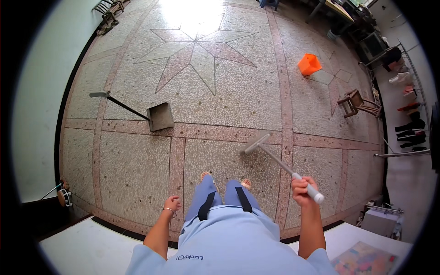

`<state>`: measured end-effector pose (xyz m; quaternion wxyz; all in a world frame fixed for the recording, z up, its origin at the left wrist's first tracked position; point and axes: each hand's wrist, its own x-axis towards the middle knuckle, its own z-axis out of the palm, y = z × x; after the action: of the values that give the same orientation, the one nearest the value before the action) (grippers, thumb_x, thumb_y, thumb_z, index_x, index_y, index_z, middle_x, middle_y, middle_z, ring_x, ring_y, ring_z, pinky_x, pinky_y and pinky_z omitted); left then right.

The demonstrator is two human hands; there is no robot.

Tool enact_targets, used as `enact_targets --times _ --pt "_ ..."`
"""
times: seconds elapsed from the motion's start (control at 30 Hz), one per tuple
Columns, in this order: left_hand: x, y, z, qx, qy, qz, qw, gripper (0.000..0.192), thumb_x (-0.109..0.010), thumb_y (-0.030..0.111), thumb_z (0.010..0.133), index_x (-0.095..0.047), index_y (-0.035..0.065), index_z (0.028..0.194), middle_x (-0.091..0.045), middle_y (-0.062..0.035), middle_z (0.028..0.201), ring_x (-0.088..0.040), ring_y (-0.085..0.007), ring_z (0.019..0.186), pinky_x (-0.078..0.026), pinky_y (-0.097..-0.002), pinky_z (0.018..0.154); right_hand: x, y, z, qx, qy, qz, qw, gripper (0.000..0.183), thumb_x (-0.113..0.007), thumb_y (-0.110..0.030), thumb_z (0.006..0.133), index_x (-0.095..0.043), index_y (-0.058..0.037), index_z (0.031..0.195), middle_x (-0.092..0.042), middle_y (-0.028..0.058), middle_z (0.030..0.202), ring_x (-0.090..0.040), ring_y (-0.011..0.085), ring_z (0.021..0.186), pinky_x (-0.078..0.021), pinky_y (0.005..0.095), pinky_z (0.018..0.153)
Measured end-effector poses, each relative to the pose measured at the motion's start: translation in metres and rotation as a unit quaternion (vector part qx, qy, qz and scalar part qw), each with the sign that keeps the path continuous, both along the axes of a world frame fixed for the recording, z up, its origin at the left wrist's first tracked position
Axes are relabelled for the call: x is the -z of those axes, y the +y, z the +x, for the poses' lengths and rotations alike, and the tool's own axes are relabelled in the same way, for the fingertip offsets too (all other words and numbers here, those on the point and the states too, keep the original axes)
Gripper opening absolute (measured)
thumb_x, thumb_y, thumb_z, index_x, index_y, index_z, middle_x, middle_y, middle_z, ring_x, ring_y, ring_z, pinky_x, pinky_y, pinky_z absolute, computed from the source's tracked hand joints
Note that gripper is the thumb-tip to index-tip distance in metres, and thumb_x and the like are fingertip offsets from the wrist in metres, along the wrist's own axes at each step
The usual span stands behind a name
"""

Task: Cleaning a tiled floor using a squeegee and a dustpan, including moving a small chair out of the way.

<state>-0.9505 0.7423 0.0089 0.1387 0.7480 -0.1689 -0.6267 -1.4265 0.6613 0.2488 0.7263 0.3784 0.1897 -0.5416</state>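
Observation:
My right hand (302,190) is wrapped around the white grip of a long-handled tool that looks like a broom (275,156). Its T-shaped head is blurred, low over or against the speckled terrazzo floor (220,161) ahead of my right foot. Nothing is in my left hand (173,203), which hangs beside my left thigh with its fingers loosely curled and a bracelet at the wrist. Forward and to the left, a long-handled metal dustpan (161,117) rests on the floor, its grey grip pointing left.
An orange bin (309,64) stands far right, with a small wooden chair (357,103) nearer. Clothes hang on a metal rack (410,132) along the right wall. More wooden chairs (109,9) line the far left wall. Behind me are white surfaces (96,247).

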Motion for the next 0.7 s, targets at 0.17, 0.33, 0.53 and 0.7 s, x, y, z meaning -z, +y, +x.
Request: enact_targets --times 0.17,0.33,0.53,0.7 --pt "0.006 0.009 0.014 -0.003 0.000 0.011 1.000 0.027 -0.043 0.003 0.067 -0.050 0.0064 0.093 -0.054 -0.0072 0.068 -0.053 -0.0137 0.051 -0.040 -0.0232 0.040 0.005 -0.020 0.067 -0.157 0.136 0.054 0.977 0.008 -0.043 -0.009 0.068 -0.042 -0.0022 0.063 -0.044 0.0015 0.054 -0.043 0.0106 0.045 -0.0378 0.0194 0.037" --pt "0.017 0.046 0.027 -0.013 0.008 0.036 0.999 0.028 -0.042 0.002 0.067 -0.050 0.0056 0.094 -0.054 -0.0079 0.068 -0.054 -0.0145 0.053 -0.040 -0.0242 0.041 0.058 -0.088 0.113 -0.128 0.166 0.085 0.974 0.014 -0.045 -0.010 0.065 -0.041 -0.0047 0.052 -0.045 0.0024 0.050 -0.044 0.0122 0.045 -0.0384 0.0195 0.038" --pt "0.008 0.064 0.040 0.007 -0.005 0.045 0.999 0.030 -0.041 0.002 0.067 -0.049 0.0060 0.095 -0.055 -0.0095 0.072 -0.054 -0.0159 0.055 -0.041 -0.0254 0.045 0.049 -0.141 0.141 -0.047 0.095 0.043 0.993 0.012 -0.046 -0.006 0.061 -0.040 -0.0049 0.051 -0.044 0.0029 0.050 -0.044 0.0123 0.045 -0.0397 0.0197 0.037" --pt "0.007 0.046 0.050 -0.006 -0.005 0.058 0.998 0.029 -0.041 0.002 0.067 -0.049 0.0059 0.096 -0.054 -0.0092 0.071 -0.054 -0.0152 0.055 -0.040 -0.0246 0.043 0.046 -0.154 0.119 0.066 0.006 -0.050 0.997 0.013 -0.046 -0.004 0.061 -0.039 -0.0051 0.051 -0.041 0.0025 0.049 -0.043 0.0118 0.045 -0.0393 0.0205 0.037"
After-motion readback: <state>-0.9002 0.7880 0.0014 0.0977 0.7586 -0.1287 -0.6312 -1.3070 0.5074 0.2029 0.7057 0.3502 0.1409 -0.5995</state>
